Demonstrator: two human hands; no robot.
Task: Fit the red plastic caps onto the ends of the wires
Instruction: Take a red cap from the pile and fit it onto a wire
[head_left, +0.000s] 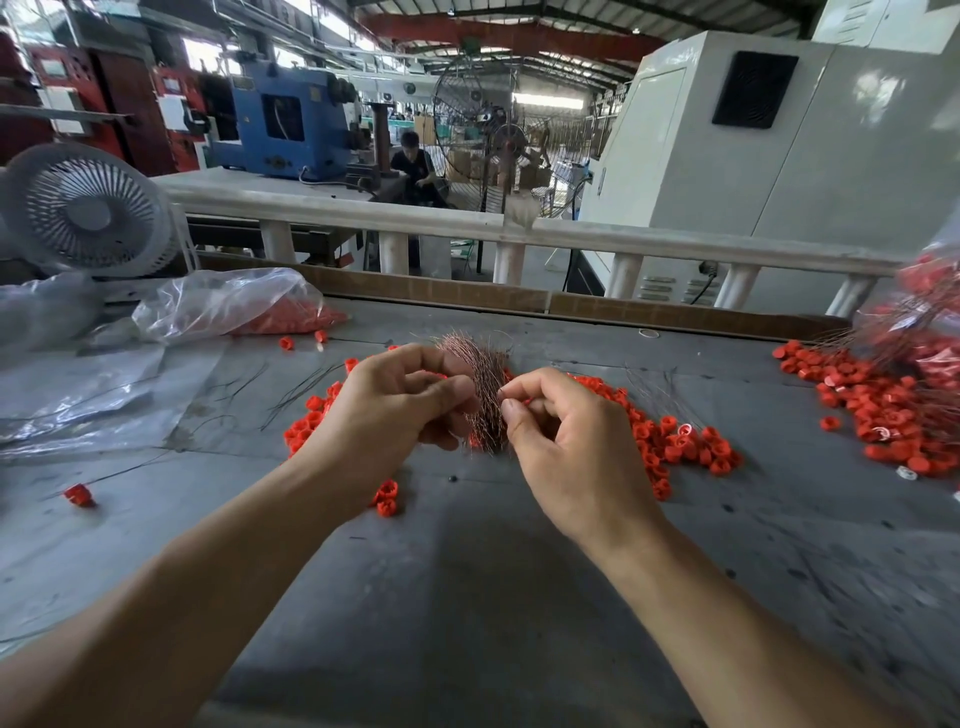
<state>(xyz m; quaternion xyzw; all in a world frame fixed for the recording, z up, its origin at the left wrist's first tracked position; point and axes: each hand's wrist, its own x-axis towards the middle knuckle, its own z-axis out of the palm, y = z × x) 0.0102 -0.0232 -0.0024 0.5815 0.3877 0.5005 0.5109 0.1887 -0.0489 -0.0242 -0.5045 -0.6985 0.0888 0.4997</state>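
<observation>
A bundle of thin copper-coloured wires (480, 382) stands upright between my two hands, above the grey table (467, 571). My left hand (395, 415) grips the bundle, fingers and thumb curled round it. My right hand (566, 441) pinches one or a few wires at the bundle's right side between thumb and forefinger. Loose red plastic caps (675, 441) lie in a heap on the table beneath and to the right of my hands, with more at the left (306, 423). No cap shows in either hand.
A bigger pile of red caps with wires (893, 410) lies at the right edge. A clear bag of caps (244, 306) and plastic sheeting (78, 395) lie at the left, loose dark wires (291, 389) beside them. A white fan (88, 208) stands at back left, and a white rail (571, 231) crosses beyond the table.
</observation>
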